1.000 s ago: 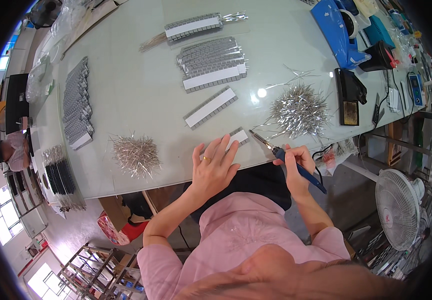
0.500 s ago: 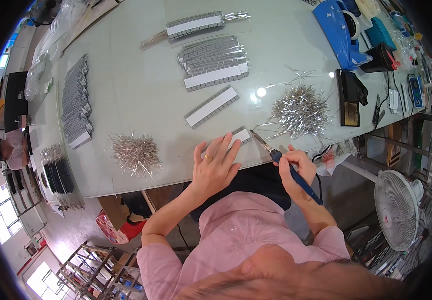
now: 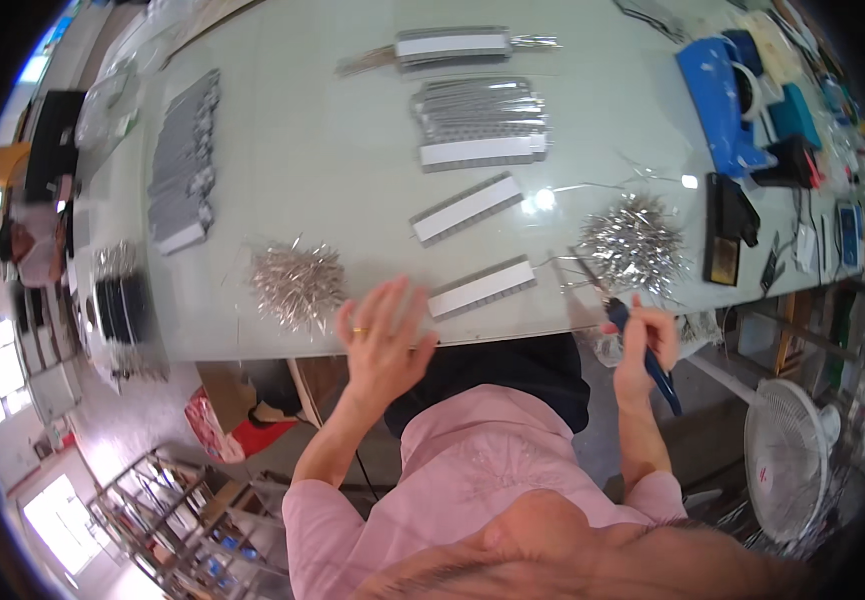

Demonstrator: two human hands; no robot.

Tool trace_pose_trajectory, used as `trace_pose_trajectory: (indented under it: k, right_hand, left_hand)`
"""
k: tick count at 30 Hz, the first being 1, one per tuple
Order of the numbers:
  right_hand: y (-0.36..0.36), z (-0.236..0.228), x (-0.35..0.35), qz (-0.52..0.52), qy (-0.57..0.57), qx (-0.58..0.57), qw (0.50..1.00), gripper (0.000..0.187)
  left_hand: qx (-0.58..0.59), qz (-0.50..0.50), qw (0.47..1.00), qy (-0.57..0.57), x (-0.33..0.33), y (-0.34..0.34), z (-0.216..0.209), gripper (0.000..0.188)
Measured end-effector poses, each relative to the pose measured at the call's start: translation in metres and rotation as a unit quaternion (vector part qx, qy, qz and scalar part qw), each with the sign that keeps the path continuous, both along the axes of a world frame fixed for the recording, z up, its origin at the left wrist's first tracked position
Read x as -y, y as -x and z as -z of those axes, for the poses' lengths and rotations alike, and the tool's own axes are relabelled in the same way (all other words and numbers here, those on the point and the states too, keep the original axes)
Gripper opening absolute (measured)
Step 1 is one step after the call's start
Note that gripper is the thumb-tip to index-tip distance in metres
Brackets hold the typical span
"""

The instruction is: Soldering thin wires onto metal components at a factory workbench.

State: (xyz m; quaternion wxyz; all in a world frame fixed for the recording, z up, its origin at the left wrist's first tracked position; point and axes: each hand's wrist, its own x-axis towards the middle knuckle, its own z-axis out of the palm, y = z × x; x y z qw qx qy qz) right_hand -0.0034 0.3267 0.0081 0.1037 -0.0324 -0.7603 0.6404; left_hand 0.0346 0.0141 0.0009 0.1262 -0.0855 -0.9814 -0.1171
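My right hand point(image 3: 646, 345) is closed around the blue handle of a soldering iron point(image 3: 617, 310). The iron's tip points away from me, at the near left side of a bristling pile of silvery wire leads point(image 3: 635, 248). Fingers spread and slightly blurred, my left hand point(image 3: 383, 335) hovers at the table's near edge with nothing in it. Just right of its fingers lies a narrow grey strip point(image 3: 483, 288) with a white band, and thin wire runs from its right end. A similar strip point(image 3: 467, 209) rests slantwise beyond it. A second wire pile point(image 3: 300, 285) sits left of my left hand.
Farther back are a stack of grey strips point(image 3: 481, 125) and a wired bundle point(image 3: 453, 45). More strips point(image 3: 183, 165) lie at far left. At right stand a blue tape dispenser point(image 3: 715, 105) and a black iron stand point(image 3: 728, 225); a fan point(image 3: 788, 460) is beside the table.
My left hand has lifted off the near strip and moved left toward the left wire pile. My right hand has drawn the soldering iron away from the strip's end, to the right.
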Motion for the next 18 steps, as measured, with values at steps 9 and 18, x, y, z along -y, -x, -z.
trace_pose_trajectory:
  k: [9, 18]
  right_hand:
    - [0.002, 0.005, -0.003, -0.033, -0.071, 0.001, 0.997, 0.004]
    - [0.004, 0.002, 0.017, -0.094, -0.06, -0.004, 0.994, 0.004]
  left_hand:
    - [-0.031, -0.115, 0.991, 0.056, 0.074, -0.059, -0.007, 0.044]
    - [0.013, -0.093, 0.993, 0.068, 0.067, -0.061, 0.011, 0.049]
